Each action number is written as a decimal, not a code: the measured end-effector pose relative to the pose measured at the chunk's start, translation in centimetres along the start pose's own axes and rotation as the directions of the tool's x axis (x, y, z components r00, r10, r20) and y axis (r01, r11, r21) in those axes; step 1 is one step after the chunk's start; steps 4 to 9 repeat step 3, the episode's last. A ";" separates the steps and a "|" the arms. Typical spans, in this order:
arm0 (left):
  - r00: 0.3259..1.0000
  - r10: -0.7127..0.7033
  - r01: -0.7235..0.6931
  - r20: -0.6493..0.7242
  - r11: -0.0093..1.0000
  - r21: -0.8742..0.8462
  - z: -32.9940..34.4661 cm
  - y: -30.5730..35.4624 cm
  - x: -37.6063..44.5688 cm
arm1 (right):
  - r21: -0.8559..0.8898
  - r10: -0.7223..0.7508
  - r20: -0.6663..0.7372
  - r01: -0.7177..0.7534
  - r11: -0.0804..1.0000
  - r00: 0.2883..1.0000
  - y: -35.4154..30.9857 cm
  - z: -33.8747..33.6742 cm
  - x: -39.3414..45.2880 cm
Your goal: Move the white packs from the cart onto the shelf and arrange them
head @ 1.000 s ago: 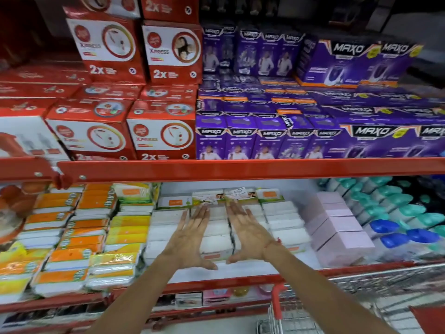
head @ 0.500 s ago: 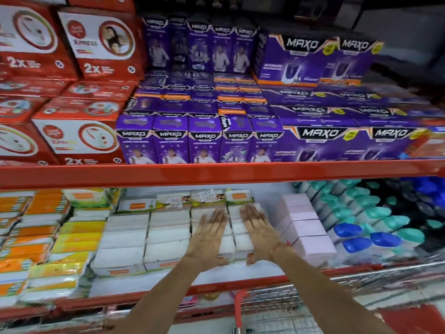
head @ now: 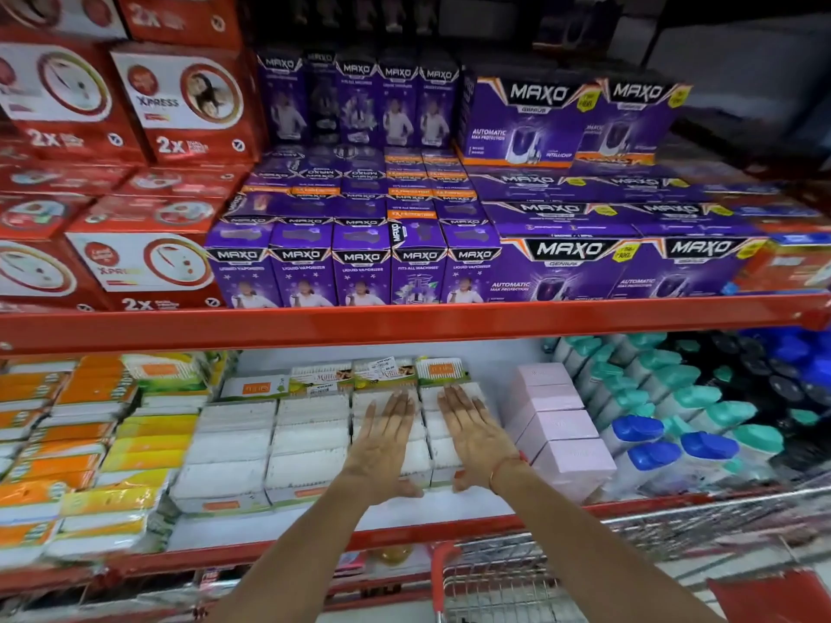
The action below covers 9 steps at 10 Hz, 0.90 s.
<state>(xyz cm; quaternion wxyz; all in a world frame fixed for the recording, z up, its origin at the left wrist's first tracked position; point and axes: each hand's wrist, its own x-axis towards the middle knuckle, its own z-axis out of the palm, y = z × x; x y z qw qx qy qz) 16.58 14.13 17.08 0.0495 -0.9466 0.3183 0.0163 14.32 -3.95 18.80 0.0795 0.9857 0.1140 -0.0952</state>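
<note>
White packs (head: 310, 447) lie in several rows on the lower shelf (head: 279, 528), under the red beam. My left hand (head: 386, 447) rests flat, fingers spread, on the third row of packs. My right hand (head: 472, 438) lies flat on the rightmost row, thumb at the front pack's edge. Both hands press on the packs and grip nothing. The wire cart (head: 508, 582) with its red handle is below my right forearm; what it holds is hidden.
Pink boxes (head: 557, 433) stand right of the white packs, then bottles with teal and blue caps (head: 701, 424). Orange and yellow packs (head: 85, 447) fill the left. Purple boxes (head: 359, 263) and red boxes (head: 135, 263) crowd the upper shelf.
The view has shifted right along the shelf. My hands have moved from the middle rows to the two rightmost rows of white packs, still flat on them.
</note>
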 end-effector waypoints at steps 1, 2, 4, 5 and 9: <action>0.997 0.006 -0.006 -0.080 1.000 0.007 -1.2 -0.3 -1.5 | -0.005 0.031 -0.082 -0.031 1.000 0.996 -1.0 -1.2 -1.5; 0.981 0.043 -0.054 -0.188 0.997 -0.057 -2.8 -1.6 -3.5 | 0.137 0.027 -0.128 -0.010 0.990 0.991 -1.8 -3.6 -3.2; 0.951 0.089 -0.113 -0.297 0.992 -0.063 -5.2 -3.3 -5.3 | 0.249 0.035 -0.231 0.025 0.968 0.972 -3.3 -7.2 -5.0; 0.951 0.089 -0.113 -0.297 0.992 -0.063 -5.2 -3.3 -5.3 | 0.249 0.035 -0.231 0.025 0.968 0.972 -3.3 -7.2 -5.0; 0.951 0.089 -0.113 -0.297 0.992 -0.063 -5.2 -3.3 -5.3 | 0.249 0.035 -0.231 0.025 0.968 0.972 -3.3 -7.2 -5.0</action>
